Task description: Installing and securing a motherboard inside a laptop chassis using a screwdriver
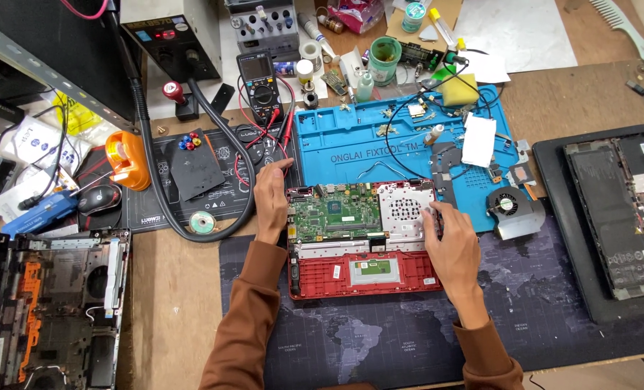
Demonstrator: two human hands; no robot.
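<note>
Both hands flat, gripping nothing | left hand point(272, 198), right hand point(452, 245) flank opened red plastic laptop shell point(365, 278) | green circuit board point(336, 214) inside

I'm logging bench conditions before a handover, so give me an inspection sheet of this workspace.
Surface: wooden desk with a dark map mat and a blue repair mat.
Job's things: opened red laptop base, green board exposed.
Clutter: multimeter, cooling fan, yellow sponge, orange tape dispenser.
Hands: left hand on the laptop's left edge; right hand on its right side.
Cables: red and black leads by the multimeter.
Surroundings: other opened laptops on both sides.
</note>
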